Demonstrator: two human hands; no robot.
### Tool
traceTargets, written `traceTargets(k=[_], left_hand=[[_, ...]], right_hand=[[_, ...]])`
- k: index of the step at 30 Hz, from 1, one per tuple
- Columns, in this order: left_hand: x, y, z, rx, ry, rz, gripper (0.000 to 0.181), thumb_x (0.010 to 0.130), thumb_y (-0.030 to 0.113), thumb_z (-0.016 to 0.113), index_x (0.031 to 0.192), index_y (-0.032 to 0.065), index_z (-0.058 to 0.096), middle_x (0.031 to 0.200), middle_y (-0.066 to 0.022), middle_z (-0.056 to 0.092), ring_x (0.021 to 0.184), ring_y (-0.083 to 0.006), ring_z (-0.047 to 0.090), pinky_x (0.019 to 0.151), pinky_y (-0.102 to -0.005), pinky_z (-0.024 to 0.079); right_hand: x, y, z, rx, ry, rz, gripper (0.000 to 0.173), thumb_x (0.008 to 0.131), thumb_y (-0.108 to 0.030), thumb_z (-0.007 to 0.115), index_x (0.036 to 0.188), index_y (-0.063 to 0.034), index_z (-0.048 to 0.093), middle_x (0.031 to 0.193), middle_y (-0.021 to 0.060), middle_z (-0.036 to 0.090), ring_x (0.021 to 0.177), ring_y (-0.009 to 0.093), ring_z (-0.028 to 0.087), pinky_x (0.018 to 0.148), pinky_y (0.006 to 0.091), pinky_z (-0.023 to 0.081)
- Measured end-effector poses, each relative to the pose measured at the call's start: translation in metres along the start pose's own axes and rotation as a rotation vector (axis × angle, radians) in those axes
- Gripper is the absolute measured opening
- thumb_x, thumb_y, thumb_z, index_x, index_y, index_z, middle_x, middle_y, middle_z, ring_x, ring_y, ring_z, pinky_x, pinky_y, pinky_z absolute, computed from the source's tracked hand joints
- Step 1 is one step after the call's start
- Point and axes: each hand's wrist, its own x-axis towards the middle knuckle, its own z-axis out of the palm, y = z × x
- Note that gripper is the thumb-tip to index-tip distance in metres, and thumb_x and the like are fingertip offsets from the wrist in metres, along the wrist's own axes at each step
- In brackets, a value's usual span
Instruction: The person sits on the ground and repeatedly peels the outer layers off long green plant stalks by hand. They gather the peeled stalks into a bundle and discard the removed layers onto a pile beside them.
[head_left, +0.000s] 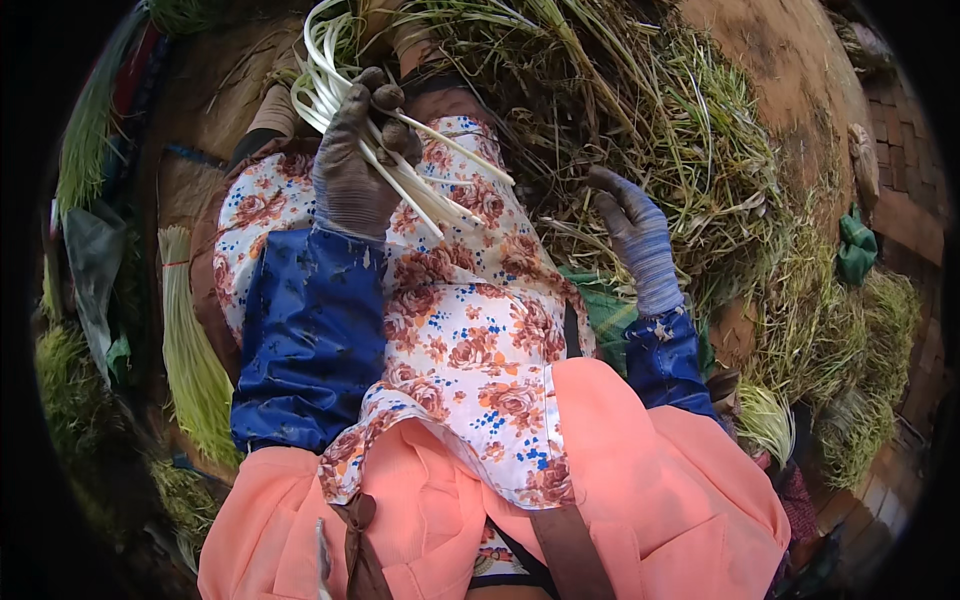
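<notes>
My left hand (356, 161), in a dirt-stained knit glove, is shut on several long white plant stalks (326, 97). They curve over beyond my fingers, and their straight white ends point down to the right above my lap. My right hand (634, 229), in a similar striped glove, is held apart to the right with its fingers slightly bent. Nothing shows in its grasp. Just left of it lies a pale stalk or two (577, 232) by the edge of a large heap of green and brown plant stems and leaves (660, 127). A flowered apron (465, 300) covers my lap.
To my left lies a tied bundle of pale yellow-green stalks (184, 322), near a clear plastic bag (94, 270) and another green bundle (86, 142). A green woven sheet (604, 304) shows under the right-hand heap. Further right are a green bag (855, 244) and brick paving (900, 135).
</notes>
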Motion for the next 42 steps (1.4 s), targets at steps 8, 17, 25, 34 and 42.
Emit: traceTargets(k=[8,17,25,34,42], left_hand=[[0.0,-0.005,-0.007,0.02,0.034,-0.032,0.023,0.087,0.016,0.049,0.106,0.0035,0.051,0.086,-0.006,0.057,0.063,-0.0127,0.053,0.052,-0.0213,0.044],[-0.004,-0.024,-0.013,0.375,-0.017,-0.073,0.025,0.086,0.018,0.053,0.107,0.004,0.052,0.091,-0.0104,0.059,0.07,-0.0157,0.057,0.049,-0.019,0.042],[-0.006,-0.025,-0.014,0.515,-0.033,-0.08,0.026,0.085,0.021,0.054,0.107,0.005,0.053,0.092,-0.0132,0.061,0.073,-0.0192,0.063,0.05,-0.0203,0.046],[-0.01,-0.033,-0.014,0.508,-0.006,-0.151,0.03,0.085,0.025,0.055,0.106,0.0042,0.053,0.089,-0.0108,0.061,0.07,-0.0161,0.061,0.05,-0.0199,0.045],[-0.008,-0.034,-0.02,0.609,-0.06,-0.115,0.03,0.085,0.024,0.055,0.107,0.0032,0.052,0.085,-0.0094,0.061,0.063,-0.0134,0.06,0.047,-0.0188,0.042]], right_hand=[[-0.003,-0.078,0.06,-0.287,-0.205,-0.397,0.021,0.077,-0.009,0.062,0.098,-0.0036,0.061,0.084,0.0106,0.061,0.079,0.02,0.06,0.068,0.0267,0.048],[0.0,-0.044,0.05,-0.527,-0.306,-0.243,0.017,0.077,-0.009,0.058,0.093,-0.0098,0.064,0.085,0.0089,0.06,0.076,0.02,0.06,0.068,0.0291,0.048],[0.007,-0.042,0.059,-0.253,-0.435,0.142,0.027,0.08,-0.02,0.061,0.101,-0.0024,0.06,0.085,0.0035,0.061,0.072,0.009,0.055,0.067,0.0221,0.045],[0.011,-0.029,0.068,-0.539,-0.427,-0.011,0.023,0.075,-0.021,0.062,0.094,-0.0086,0.063,0.085,0.0108,0.062,0.076,0.021,0.061,0.07,0.0297,0.048],[0.017,-0.028,0.056,-0.341,-0.461,0.158,0.024,0.075,-0.022,0.063,0.095,-0.0095,0.063,0.091,0.0091,0.063,0.08,0.019,0.061,0.073,0.0304,0.048]])
